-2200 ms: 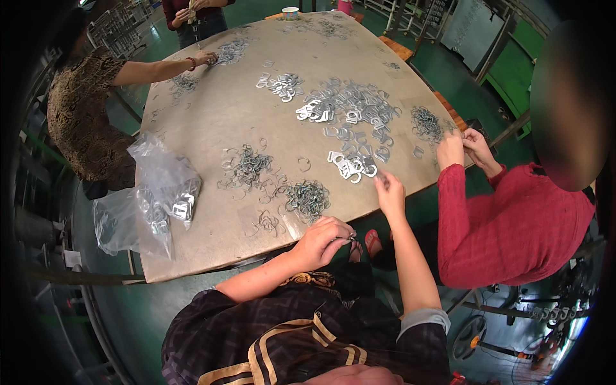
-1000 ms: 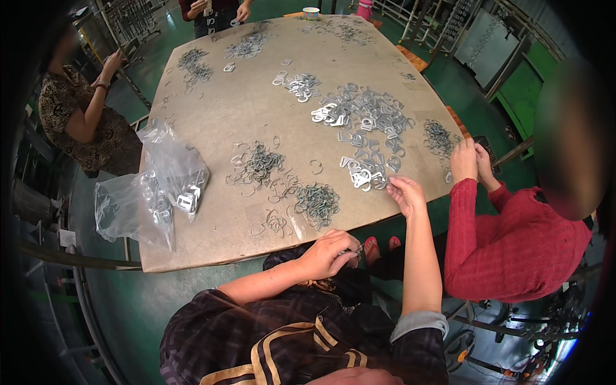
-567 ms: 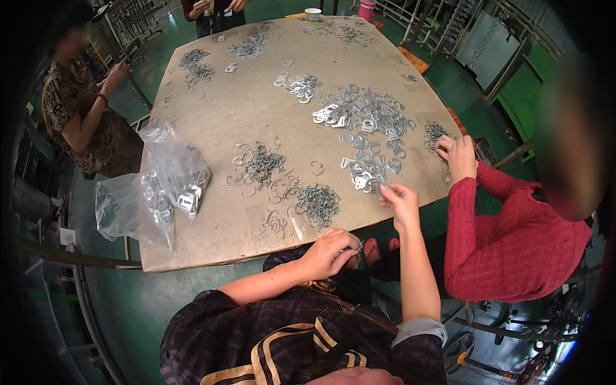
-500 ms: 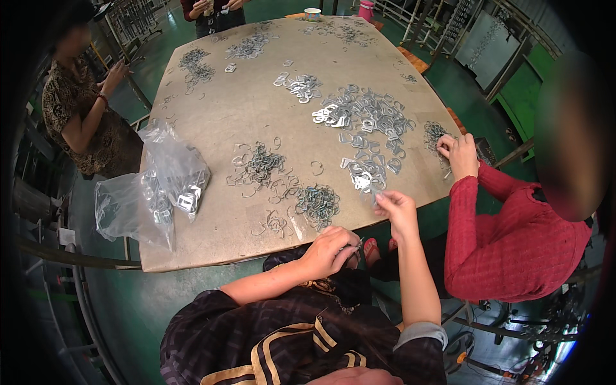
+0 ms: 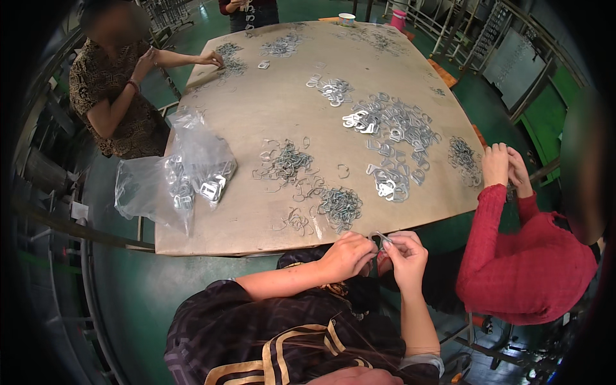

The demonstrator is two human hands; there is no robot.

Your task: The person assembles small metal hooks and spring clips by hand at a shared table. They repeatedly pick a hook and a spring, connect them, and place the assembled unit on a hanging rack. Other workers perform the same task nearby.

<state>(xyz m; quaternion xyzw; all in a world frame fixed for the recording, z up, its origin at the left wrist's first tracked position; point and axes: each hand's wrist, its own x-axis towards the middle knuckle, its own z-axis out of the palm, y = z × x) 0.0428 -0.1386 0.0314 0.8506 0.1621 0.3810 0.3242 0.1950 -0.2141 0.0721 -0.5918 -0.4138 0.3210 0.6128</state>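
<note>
My two hands meet just off the table's near edge. Between the fingers of my right hand (image 5: pixel 409 255) is a flat silver metal buckle (image 5: pixel 380 237). My left hand (image 5: pixel 348 255) is closed in a pinch right beside it; what its fingers hold is hidden. Nearest on the table lies a heap of bent wire clips (image 5: pixel 340 208), with a second heap of wire clips (image 5: pixel 285 160) behind it. Beyond my right hand, loose metal buckles (image 5: pixel 389 181) lie spread out, joining a larger pile of buckles (image 5: pixel 396 125).
A clear plastic bag (image 5: pixel 200 149) holding buckles lies on the table's (image 5: pixel 224 122) left side. A co-worker in a red sleeve (image 5: pixel 478 224) works at the right, near more wire clips (image 5: pixel 461 154). Another person's hand (image 5: pixel 210 59) reaches in from the far left.
My right hand has come back from the buckle pile to my left hand, bringing a buckle. The far-left person now reaches onto the table; the red-sleeved co-worker's hands have left the clips.
</note>
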